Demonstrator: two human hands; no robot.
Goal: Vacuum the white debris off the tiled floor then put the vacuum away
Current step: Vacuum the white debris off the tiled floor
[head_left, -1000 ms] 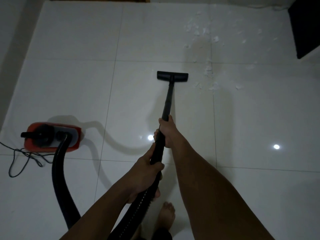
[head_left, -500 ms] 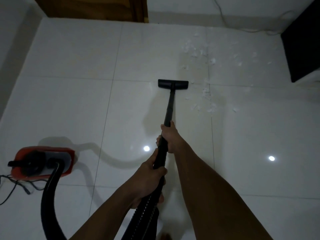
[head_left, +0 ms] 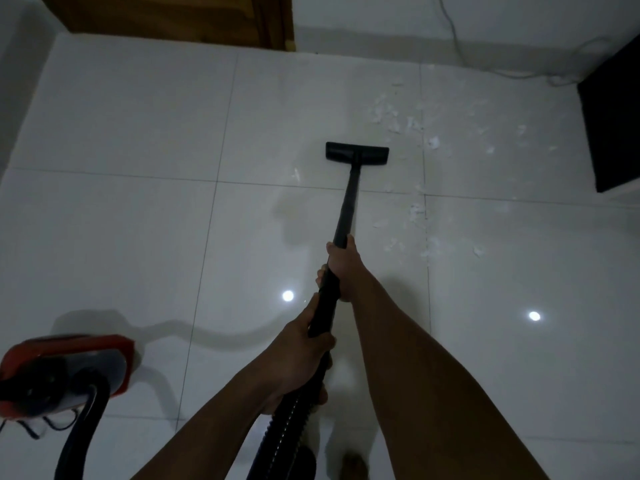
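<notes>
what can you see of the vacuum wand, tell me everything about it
The vacuum wand is a straight matte black tube slanting down and away from the person. At its far end a wide, flat black floor head appears to rest on the tiled floor, just left of the white debris. The right hand grips the wand mid-length; the left hand grips its near end, where a ribbed black hose joins.

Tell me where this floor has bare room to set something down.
Bare tiles lie left of the floor nozzle, between the wooden door and the red vacuum body. Another bare patch lies at lower right, around the light reflection. Crowded: right of the nozzle, white debris spreads toward the black furniture.
</notes>
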